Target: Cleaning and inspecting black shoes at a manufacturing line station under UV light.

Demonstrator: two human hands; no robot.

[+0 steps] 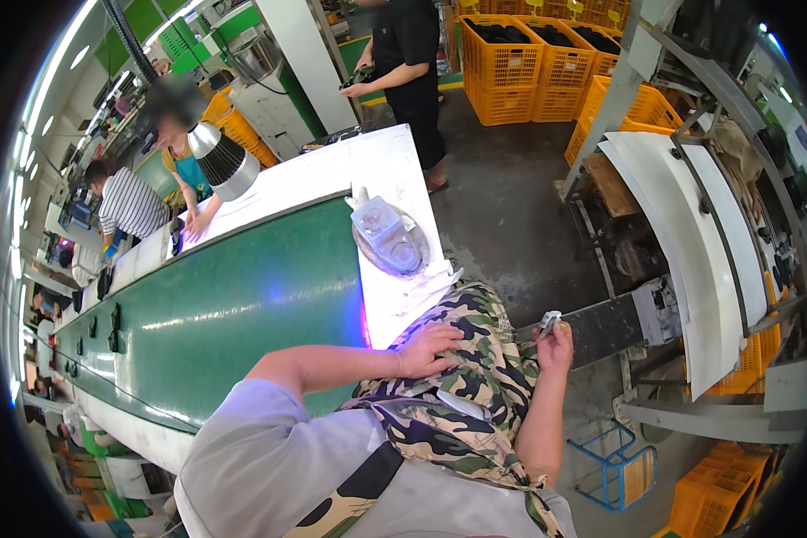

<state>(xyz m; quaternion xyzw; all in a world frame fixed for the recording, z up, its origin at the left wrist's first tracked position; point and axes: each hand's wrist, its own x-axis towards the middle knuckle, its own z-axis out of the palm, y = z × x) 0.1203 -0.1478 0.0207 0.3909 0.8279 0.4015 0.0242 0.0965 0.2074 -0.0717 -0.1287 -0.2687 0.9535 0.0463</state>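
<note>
Small pale-grey hard-looking piece [550, 321]: raised beyond the right end of the flat green conveyor belt [242, 296]; its exact kind is too small to tell.

Right hand [554, 354]: well to the right of the belt, thumb and fingers pinched on the piece. A slack or slipping pinch could drop it, and so small a part could be hard to find.

Left hand [429, 350]: just right of the belt's end, apart from the right hand, lying on the green, black and tan camouflage cloth apron [480, 314]. Its palm is hidden; whether it grips fabric cannot be told. Loose folds could snag the fingers or hide a dropped piece.

Translucent bluish plastic containers [378, 222]: on the white tabletop [390, 160] at the belt's right end, near a crumpled white cloth [432, 285]. A sleeve or elbow catching the cloth could tip them.

Slim black parts [115, 327]: on the belt's far left portion. If the belt runs unwatched, they could pile up at its end.

Blue-framed stool [638, 478]: right of the belt, low down. A careless backward step could strike it.
</note>
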